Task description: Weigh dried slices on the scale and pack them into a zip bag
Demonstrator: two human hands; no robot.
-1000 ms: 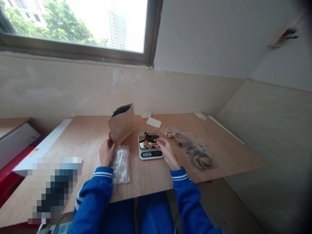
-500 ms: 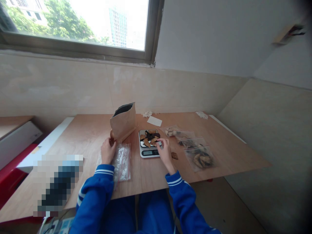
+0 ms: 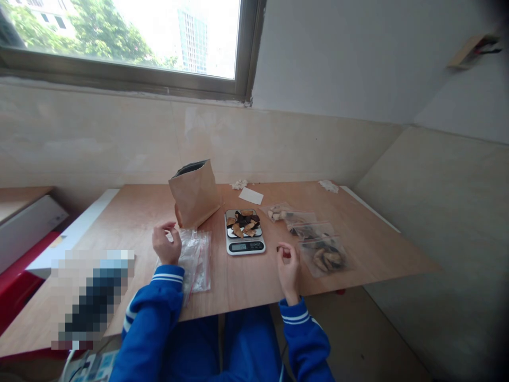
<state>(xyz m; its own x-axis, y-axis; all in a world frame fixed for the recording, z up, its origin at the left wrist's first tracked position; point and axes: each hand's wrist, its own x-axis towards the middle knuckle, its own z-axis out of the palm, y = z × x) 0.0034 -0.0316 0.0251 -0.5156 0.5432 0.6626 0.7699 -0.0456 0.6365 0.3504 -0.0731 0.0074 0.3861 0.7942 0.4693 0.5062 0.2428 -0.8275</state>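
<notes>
A white digital kitchen scale [image 3: 245,247] stands mid-table, with several dried brown slices [image 3: 243,222] on its plate. My right hand [image 3: 289,268] is to the right of the scale, its fingers closed on a dark brown dried slice [image 3: 283,251] that is mostly hidden. My left hand [image 3: 167,245] is raised over the left edge of the clear zip bags [image 3: 201,260], fingers curved and apart, holding nothing. Just beyond it, an upright kraft paper bag [image 3: 194,196] stands with its dark mouth open.
Filled zip bags [image 3: 324,254] lie in an overlapping row on the right, holding dried pieces. A white card [image 3: 251,196] and crumpled tissue [image 3: 239,184] lie at the back by the wall. A pixelated dark object [image 3: 97,297] lies at the left front.
My right hand has left the scale, moved right and taken up the slice lying on the table. The left hand has let go of the paper bag, which now stands straighter.
</notes>
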